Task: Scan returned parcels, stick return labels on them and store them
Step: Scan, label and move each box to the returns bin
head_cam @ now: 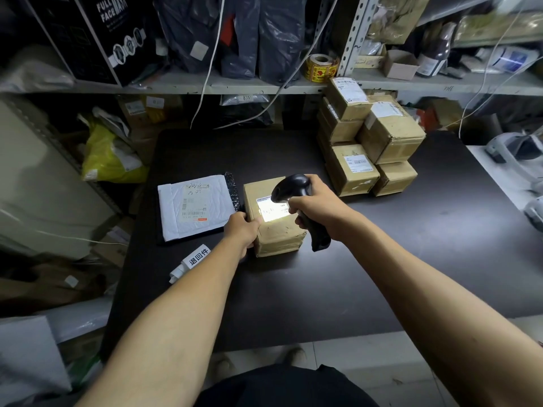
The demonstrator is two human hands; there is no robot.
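Observation:
A small cardboard parcel lies in the middle of the dark table. My left hand holds its left side, thumb on the top. My right hand grips a black handheld scanner just above the parcel, and the scanner's white light falls on the parcel's shipping label. A strip of white return labels with black print lies on the table left of my left forearm. A white padded mailer with a barcode label lies flat to the left of the parcel.
Several stacked cardboard boxes stand at the table's back right. Shelves behind hold black bags, a dark carton, a yellow sticker roll and hanging cables. A yellow bag and clutter fill the floor on the left.

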